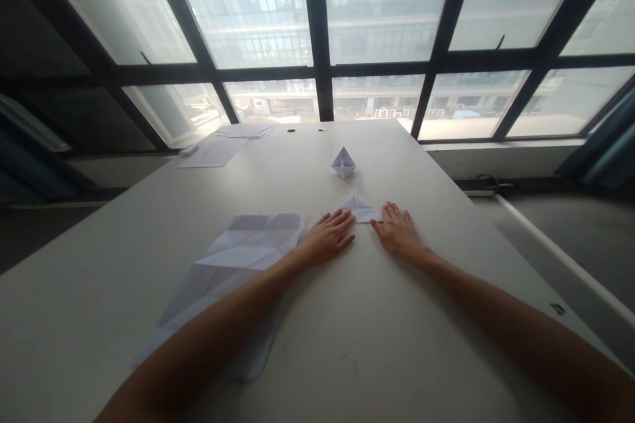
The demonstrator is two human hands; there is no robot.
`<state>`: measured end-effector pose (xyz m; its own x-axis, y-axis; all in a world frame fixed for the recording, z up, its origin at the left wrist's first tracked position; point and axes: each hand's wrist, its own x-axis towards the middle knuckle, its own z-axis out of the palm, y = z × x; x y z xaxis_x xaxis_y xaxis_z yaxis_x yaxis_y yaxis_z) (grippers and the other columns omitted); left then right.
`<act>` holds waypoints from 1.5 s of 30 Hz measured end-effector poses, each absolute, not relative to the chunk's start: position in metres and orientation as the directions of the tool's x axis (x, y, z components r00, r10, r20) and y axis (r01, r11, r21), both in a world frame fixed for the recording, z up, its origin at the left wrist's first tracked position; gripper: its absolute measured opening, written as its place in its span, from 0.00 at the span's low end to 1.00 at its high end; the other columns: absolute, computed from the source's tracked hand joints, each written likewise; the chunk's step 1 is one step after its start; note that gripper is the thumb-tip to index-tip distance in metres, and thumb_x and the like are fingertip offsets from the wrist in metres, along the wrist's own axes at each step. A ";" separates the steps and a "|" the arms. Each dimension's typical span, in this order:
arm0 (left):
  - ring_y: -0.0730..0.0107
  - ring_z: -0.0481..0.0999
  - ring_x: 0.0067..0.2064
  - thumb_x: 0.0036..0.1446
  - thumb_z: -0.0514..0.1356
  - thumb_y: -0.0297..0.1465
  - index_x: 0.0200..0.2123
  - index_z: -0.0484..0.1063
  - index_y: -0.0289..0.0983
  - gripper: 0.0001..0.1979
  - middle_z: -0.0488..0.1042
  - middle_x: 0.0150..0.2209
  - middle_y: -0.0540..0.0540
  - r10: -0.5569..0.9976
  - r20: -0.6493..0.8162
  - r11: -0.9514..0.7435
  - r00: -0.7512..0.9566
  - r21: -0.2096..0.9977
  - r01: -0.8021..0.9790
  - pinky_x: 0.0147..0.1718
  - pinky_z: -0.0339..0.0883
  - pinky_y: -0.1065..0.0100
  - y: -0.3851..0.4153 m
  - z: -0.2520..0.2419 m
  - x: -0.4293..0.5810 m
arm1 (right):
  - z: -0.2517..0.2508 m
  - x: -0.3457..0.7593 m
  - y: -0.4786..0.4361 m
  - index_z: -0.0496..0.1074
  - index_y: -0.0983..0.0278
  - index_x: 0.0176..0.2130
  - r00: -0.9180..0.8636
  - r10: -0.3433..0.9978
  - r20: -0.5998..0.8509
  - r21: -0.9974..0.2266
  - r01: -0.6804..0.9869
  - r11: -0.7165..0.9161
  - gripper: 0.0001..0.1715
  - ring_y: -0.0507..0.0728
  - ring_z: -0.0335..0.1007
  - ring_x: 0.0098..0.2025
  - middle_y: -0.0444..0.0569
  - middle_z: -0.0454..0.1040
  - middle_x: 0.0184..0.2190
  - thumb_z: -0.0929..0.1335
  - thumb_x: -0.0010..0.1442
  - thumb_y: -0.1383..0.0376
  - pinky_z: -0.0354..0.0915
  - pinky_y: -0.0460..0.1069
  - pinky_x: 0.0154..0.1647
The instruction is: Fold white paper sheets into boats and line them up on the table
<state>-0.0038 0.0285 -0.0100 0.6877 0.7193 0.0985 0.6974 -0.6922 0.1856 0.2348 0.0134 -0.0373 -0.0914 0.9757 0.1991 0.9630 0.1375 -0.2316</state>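
A small folded piece of white paper [364, 213], with a peaked top and a straight lower edge, lies flat on the white table. My left hand [328, 236] presses its left end with the fingers stretched out. On its right end rests my right hand [397, 232], fingers flat and thumb apart. Both hands cover the paper's ends. Just beyond stands a folded paper boat [343, 164] with a pointed middle. Under and beside my left forearm is a large creased sheet of white paper [248, 242].
The white table [397, 344] reaches toward a dark-framed window wall. At its far left lie flat sheets of paper [211, 153] with thin strips [243, 135] on them. A round hole [291, 131] is near the far edge. A small dark mark [557, 308] sits near the right edge.
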 end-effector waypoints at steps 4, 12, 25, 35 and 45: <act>0.60 0.46 0.72 0.70 0.43 0.47 0.70 0.52 0.42 0.30 0.49 0.72 0.47 0.720 0.099 -0.692 0.687 0.190 0.697 0.69 0.40 0.55 0.028 -0.009 -0.004 | -0.041 0.236 0.014 0.53 0.78 0.67 0.028 0.978 0.208 -0.210 0.978 0.017 0.36 0.68 0.43 0.72 0.68 0.52 0.69 0.53 0.70 0.58 0.40 0.67 0.69; 0.59 0.47 0.72 0.70 0.44 0.47 0.70 0.53 0.42 0.30 0.50 0.71 0.47 0.713 0.109 -0.699 0.693 0.194 0.688 0.68 0.42 0.54 0.029 -0.009 -0.005 | -0.031 0.243 0.021 0.51 0.78 0.68 0.084 0.949 0.305 -0.294 0.956 0.010 0.35 0.66 0.47 0.71 0.65 0.55 0.68 0.54 0.65 0.69 0.47 0.63 0.68; 0.51 0.56 0.67 0.68 0.50 0.46 0.68 0.57 0.46 0.28 0.56 0.69 0.45 0.598 0.151 -0.801 0.787 0.169 0.575 0.62 0.50 0.49 0.024 -0.001 -0.005 | -0.023 0.238 0.016 0.68 0.70 0.58 -0.158 0.909 0.386 -0.254 0.929 0.270 0.24 0.63 0.63 0.57 0.59 0.72 0.55 0.63 0.65 0.64 0.57 0.53 0.59; 0.49 0.54 0.67 0.68 0.50 0.46 0.69 0.53 0.46 0.30 0.54 0.70 0.45 0.560 0.137 -0.828 0.817 0.132 0.545 0.62 0.48 0.47 0.022 -0.003 -0.006 | -0.019 0.231 0.011 0.68 0.71 0.59 -0.122 0.909 0.397 -0.242 0.942 0.233 0.26 0.63 0.63 0.52 0.59 0.71 0.48 0.63 0.66 0.61 0.58 0.53 0.55; 0.50 0.53 0.67 0.68 0.50 0.46 0.69 0.53 0.47 0.30 0.54 0.70 0.45 0.565 0.127 -0.824 0.815 0.135 0.550 0.62 0.48 0.48 0.022 -0.002 -0.005 | -0.011 0.228 0.004 0.71 0.67 0.46 -0.012 0.946 0.324 -0.089 0.995 0.043 0.20 0.64 0.65 0.46 0.59 0.71 0.43 0.62 0.68 0.53 0.56 0.54 0.48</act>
<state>-0.0052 0.0218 -0.0024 0.8154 0.5649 0.1268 0.5500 -0.8242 0.1347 0.2282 0.0039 -0.0106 -0.0116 0.9459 0.3243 0.9951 0.0428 -0.0894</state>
